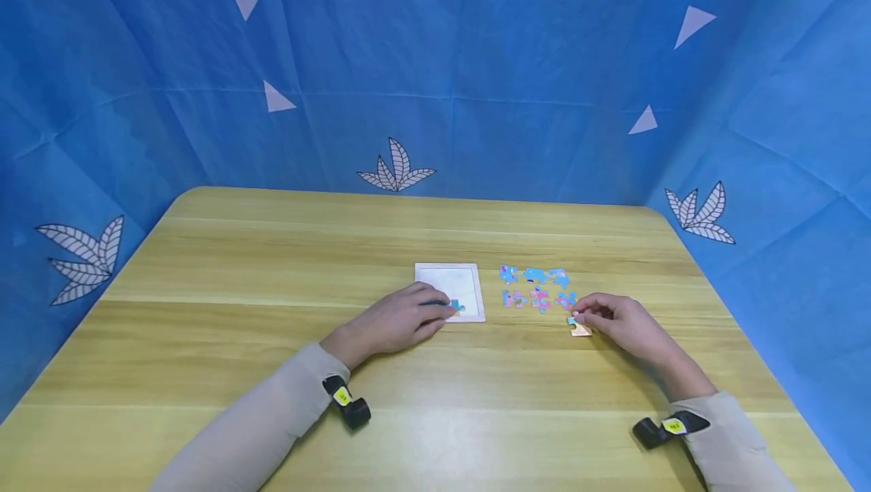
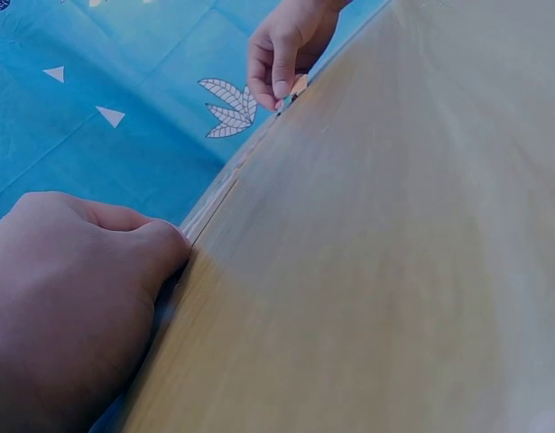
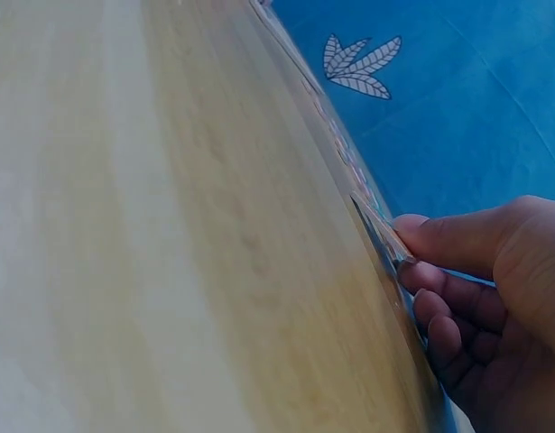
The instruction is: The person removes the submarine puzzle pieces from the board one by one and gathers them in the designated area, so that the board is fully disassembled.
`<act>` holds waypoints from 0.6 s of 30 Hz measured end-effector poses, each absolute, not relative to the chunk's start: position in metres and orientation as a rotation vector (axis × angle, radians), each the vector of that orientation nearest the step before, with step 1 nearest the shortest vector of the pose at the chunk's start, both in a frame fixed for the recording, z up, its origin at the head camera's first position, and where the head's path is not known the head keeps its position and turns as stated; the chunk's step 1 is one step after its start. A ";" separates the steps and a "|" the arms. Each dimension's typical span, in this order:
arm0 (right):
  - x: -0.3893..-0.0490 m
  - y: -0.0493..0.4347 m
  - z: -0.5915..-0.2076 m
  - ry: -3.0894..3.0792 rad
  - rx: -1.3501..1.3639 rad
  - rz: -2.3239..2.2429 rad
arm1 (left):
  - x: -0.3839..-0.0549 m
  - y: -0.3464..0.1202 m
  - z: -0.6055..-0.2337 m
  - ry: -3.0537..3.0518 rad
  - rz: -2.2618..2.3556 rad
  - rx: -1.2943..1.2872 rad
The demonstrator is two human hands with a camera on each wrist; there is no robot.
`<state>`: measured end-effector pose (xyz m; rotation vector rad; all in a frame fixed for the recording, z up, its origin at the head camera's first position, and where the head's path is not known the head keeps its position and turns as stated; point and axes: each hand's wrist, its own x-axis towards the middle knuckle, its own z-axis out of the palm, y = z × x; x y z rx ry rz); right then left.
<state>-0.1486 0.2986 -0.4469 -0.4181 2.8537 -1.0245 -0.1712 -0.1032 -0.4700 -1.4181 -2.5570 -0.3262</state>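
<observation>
My left hand [image 1: 408, 317] lies over the lower left of a white square puzzle tray [image 1: 479, 292], its fingertips touching down inside. Beside those fingertips a blue puzzle piece [image 1: 457, 305] shows in the tray; whatever lies beneath the hand is hidden. In the left wrist view, the left thumb [image 2: 169, 248] meets the tray's edge. To the right, my right hand [image 1: 622, 323] pinches a pale orange puzzle piece [image 1: 581, 328] between thumb and finger, tilted up from the table. That same piece [image 3: 381, 225] appears edge-on in the right wrist view.
Several blue and pink puzzle pieces [image 1: 534, 276] lie in two rows between the tray and the right hand. The wooden table [image 1: 435, 409] has rounded far corners. A blue cloth [image 1: 435, 38] with white triangles and leaf prints hangs behind it and at both sides.
</observation>
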 end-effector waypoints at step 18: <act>-0.149 0.298 -0.446 2.863 -0.404 -1.047 | -0.168 -0.106 -0.471 -2.548 -0.357 -1.342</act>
